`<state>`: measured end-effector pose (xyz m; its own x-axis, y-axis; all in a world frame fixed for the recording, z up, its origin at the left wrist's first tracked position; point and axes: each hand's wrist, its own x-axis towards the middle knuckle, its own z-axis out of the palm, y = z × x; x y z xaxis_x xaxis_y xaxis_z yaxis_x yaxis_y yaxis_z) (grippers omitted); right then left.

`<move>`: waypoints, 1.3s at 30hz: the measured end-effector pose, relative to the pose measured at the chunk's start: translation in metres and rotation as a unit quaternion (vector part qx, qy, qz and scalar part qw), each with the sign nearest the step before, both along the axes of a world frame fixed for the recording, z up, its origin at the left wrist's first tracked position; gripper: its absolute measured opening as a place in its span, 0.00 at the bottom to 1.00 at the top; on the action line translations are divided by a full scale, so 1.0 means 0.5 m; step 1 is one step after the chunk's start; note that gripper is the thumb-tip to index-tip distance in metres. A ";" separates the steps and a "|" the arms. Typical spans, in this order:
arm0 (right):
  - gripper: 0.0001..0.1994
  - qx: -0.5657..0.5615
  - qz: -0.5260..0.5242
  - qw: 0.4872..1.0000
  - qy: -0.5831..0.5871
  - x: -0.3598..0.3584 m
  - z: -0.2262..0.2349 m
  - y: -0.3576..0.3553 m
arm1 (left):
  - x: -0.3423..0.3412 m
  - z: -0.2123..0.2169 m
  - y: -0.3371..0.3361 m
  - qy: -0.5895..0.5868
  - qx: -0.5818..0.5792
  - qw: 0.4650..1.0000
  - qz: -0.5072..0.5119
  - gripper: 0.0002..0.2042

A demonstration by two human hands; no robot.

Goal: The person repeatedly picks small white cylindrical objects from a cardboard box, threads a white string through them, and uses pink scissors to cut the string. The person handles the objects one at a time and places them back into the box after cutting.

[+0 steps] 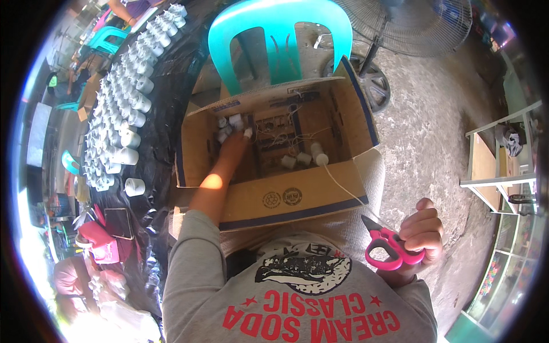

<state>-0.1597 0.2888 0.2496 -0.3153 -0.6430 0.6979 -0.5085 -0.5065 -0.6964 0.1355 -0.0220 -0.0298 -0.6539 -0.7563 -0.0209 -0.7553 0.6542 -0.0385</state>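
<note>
An open cardboard box [286,197] rests on my lap, with several small white candles [303,159] and loose wicks inside. My left hand [233,143] reaches into the box's far left corner and touches a cluster of white candles [229,127] there; whether the fingers close on one I cannot tell. My right hand [422,231] is held out to the right of the box, shut on pink-handled scissors [388,248]. A thin white string [346,186] runs from a candle in the box over the box edge toward the scissors' blades.
To my left, a black sheet [166,114] holds rows of white candles [123,97]. A teal plastic chair [280,40] stands behind the box, a floor fan [412,26] at back right. A phone [119,223] and pink item lie at lower left. A shelf unit [497,166] stands right.
</note>
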 end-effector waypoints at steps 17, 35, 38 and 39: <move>0.22 0.301 0.100 0.948 0.017 0.089 -0.080 -0.087 | -0.097 0.294 0.274 0.675 0.669 0.295 0.098 0.32; 0.10 0.185 -0.004 0.974 0.132 0.145 -0.111 -0.123 | -0.123 0.333 0.344 0.668 0.687 0.261 0.115 0.38; 0.10 0.195 -0.002 0.971 0.141 0.144 -0.110 -0.123 | -0.123 0.337 0.346 0.677 0.679 0.257 0.121 0.38; 0.10 0.198 -0.004 0.970 0.144 0.144 -0.110 -0.123 | -0.124 0.338 0.346 0.679 0.676 0.259 0.121 0.38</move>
<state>-0.0877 0.2273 0.1948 -0.1501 -0.8766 0.4573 -0.7131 -0.2244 -0.6641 0.0736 0.1508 0.1393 -0.6897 -0.6804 -0.2476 0.5042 -0.6967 0.5103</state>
